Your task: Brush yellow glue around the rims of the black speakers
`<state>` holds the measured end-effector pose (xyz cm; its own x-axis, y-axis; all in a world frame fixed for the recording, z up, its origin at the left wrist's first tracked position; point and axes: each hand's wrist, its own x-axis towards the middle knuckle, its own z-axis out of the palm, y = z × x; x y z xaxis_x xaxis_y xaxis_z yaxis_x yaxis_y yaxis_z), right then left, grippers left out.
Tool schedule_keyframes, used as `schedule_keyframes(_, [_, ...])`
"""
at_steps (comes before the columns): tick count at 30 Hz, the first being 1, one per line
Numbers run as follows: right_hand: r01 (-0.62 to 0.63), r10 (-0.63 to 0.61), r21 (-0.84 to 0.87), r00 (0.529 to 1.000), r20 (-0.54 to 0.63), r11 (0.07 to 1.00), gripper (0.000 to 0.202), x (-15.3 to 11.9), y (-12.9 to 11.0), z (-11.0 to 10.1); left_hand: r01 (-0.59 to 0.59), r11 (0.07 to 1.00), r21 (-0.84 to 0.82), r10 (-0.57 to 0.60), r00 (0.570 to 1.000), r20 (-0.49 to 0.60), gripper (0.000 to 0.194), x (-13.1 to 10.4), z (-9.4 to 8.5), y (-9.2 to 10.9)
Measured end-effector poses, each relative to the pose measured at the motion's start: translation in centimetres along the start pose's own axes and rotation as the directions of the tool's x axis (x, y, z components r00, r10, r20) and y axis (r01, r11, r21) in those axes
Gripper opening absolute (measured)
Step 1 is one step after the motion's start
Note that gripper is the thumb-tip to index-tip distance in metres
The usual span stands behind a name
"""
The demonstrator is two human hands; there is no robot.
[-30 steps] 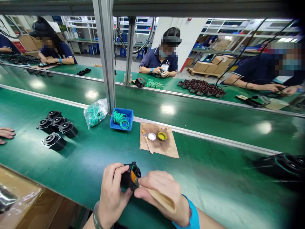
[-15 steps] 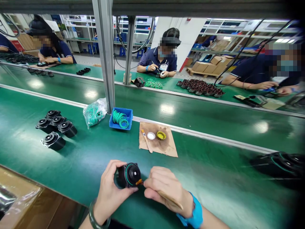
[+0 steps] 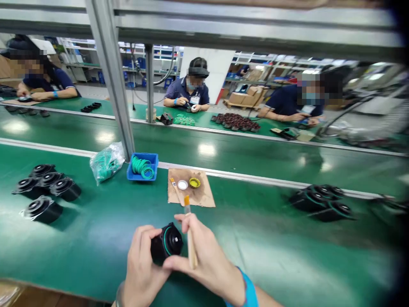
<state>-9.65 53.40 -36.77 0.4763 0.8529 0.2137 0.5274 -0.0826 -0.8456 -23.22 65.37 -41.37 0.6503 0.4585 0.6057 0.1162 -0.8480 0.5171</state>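
My left hand is wrapped round a black cylindrical housing, tilted so its round end faces right. A green rubber ring sits round that end. In my right hand is a small flat brush with a wooden handle, its orange bristles pointing up and away from the housing. The right thumb touches the housing's lower edge. Beyond my hands, a stained cardboard piece carries a second brush, a white round lid and a small yellow cup.
Black housings stand at the left; several more with green rings are at the right. A blue bin and a plastic bag hold green rings beside a metal post. Co-workers sit across the line.
My right hand has drawn the brush away from the housing's rim and turned its bristles upward. The right thumb now touches the housing. The camera view has turned right, showing the right-hand housings more fully.
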Motion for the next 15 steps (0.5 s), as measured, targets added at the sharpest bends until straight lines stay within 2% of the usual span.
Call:
schedule_keyframes(3, [-0.039, 0.039, -0.099, 0.999, -0.005, 0.994, 0.061, -0.6, -0.4, 0.0, -0.211, 0.974, 0.089, 0.214, 0.977, -0.025, 0.029, 0.4, 1.3, 0.3])
schedule_keyframes(6, [-0.069, 0.057, -0.177, 0.996, -0.072, 0.982, 0.058, -0.6, 0.0, -2.3, -0.324, 0.938, 0.124, 0.331, 0.943, -0.036, 0.042, 1.6, 2.6, 1.0])
schedule_keyframes(8, [-0.122, 0.078, -0.303, 0.985, -0.153, 0.945, 0.053, -0.4, 1.2, -5.5, -0.333, 0.933, 0.135, 0.339, 0.940, -0.029, 0.060, 2.6, 2.7, 1.1])
schedule_keyframes(10, [-0.256, 0.133, -0.499, 0.954, -0.269, 0.828, 0.045, 0.1, 3.3, -9.8, -0.277, 0.947, 0.163, 0.287, 0.957, -0.043, 0.067, 3.2, 2.0, 0.2])
schedule_keyframes(11, [-0.370, 0.195, -0.608, 0.922, -0.335, 0.702, 0.043, 0.3, 4.7, -12.2, -0.231, 0.955, 0.185, 0.245, 0.968, -0.057, 0.066, 3.3, 1.4, -0.7])
schedule_keyframes(13, [-0.495, 0.237, -0.637, 0.861, -0.450, 0.591, 0.037, 0.7, 7.8, -17.0, -0.124, 0.961, 0.245, 0.147, 0.986, -0.076, 0.065, 3.1, 0.0, -3.2])
schedule_keyframes(15, [-0.594, 0.268, -0.638, 0.799, -0.538, 0.491, 0.034, 0.9, 10.4, -20.9, -0.040, 0.951, 0.307, 0.055, 0.998, -0.040, 0.069, 2.5, -1.4, -5.7])
